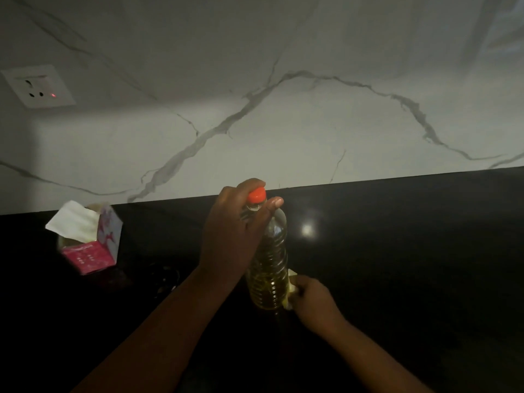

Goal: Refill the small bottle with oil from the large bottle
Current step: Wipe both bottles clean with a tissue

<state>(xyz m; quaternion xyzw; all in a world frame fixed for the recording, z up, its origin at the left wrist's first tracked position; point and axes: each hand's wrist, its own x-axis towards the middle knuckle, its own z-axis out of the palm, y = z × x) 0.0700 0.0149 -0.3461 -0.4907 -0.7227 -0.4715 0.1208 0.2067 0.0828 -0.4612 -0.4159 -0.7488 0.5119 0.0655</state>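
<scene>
A large clear bottle [269, 268] of yellow oil stands upright on the dark counter [411, 251], with an orange cap [256, 194] on top. My left hand [235, 236] wraps around the neck, just under the cap. My right hand [313, 299] is low at the bottle's right side and pinches a pale tissue [292, 282] against its lower body. The small bottle is not visible in the dim scene.
A pink and white tissue box [93, 245] with a tissue sticking out sits at the left of the counter. A marble wall [312, 123] rises behind, with a wall socket [38, 86] at the upper left. A dark object [164, 276] lies left of my forearm.
</scene>
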